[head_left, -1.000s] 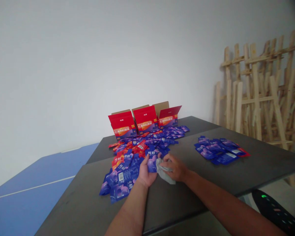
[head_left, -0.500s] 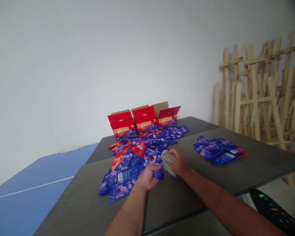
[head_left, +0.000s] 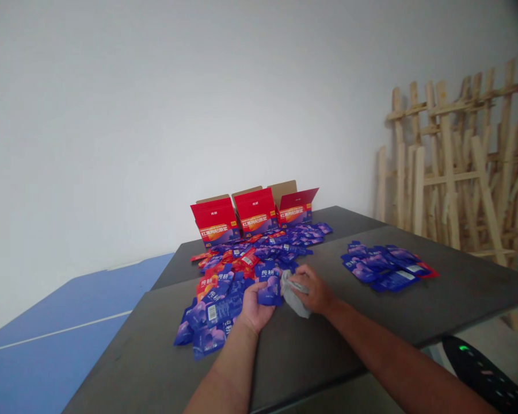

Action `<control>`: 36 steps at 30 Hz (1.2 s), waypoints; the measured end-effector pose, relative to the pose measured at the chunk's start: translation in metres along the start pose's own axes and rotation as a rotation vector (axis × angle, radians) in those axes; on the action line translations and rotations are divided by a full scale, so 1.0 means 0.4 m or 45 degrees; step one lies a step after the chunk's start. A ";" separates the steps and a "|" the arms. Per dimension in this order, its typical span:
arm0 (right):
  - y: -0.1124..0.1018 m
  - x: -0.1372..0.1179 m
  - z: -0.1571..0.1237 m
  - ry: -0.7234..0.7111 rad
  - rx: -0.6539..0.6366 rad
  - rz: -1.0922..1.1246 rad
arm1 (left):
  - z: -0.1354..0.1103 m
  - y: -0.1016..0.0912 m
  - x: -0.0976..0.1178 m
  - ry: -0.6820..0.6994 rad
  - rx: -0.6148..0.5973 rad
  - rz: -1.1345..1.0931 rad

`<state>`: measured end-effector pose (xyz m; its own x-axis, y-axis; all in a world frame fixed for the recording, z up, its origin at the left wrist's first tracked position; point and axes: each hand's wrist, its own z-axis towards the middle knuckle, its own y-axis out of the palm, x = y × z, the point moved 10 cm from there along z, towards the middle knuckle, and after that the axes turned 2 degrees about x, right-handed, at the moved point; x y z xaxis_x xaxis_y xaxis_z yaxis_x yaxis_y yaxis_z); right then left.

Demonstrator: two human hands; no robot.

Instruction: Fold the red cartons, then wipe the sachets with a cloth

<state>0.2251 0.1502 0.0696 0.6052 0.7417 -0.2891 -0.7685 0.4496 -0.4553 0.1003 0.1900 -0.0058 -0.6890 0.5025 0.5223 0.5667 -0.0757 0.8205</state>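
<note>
The fingers of the left hand (head_left: 254,303) are closed around a blue-purple foil sachet (head_left: 269,286) with white lettering, which is held upright just above the tabletop. The fingers of the right hand (head_left: 314,288) are clenched on a crumpled grey cloth (head_left: 294,298), and the cloth is pressed against the right edge of the sachet. Both hands are positioned at the near right edge of a loose heap of blue-purple and red sachets (head_left: 237,270), spread over a dark grey table (head_left: 328,356). A smaller pile of blue-purple sachets (head_left: 386,266) is laid well apart to the right. Three open red cardboard boxes (head_left: 255,214) are stood behind the heap. Pale wooden lattice frames (head_left: 453,167) are leaned against the wall at the right.
</note>
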 end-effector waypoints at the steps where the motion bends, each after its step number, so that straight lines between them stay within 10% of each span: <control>1: 0.018 -0.036 -0.005 -0.110 -0.077 0.008 | 0.001 0.002 0.001 0.014 0.000 0.007; 5: 0.059 -0.101 -0.022 -0.343 -0.196 -0.100 | -0.005 0.017 -0.015 -0.015 -0.044 0.081; 23: -0.025 0.087 -0.005 0.239 0.130 -0.314 | -0.005 0.012 -0.015 -0.085 -0.100 0.023; 36: 0.072 -0.153 -0.025 -0.509 -0.138 -0.158 | 0.008 0.025 -0.066 -0.047 -0.069 0.209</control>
<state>0.1679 0.1128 0.0658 0.5473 0.8293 0.1123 -0.6558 0.5084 -0.5581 0.1256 0.1787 -0.0121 -0.5719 0.5105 0.6421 0.6442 -0.2051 0.7369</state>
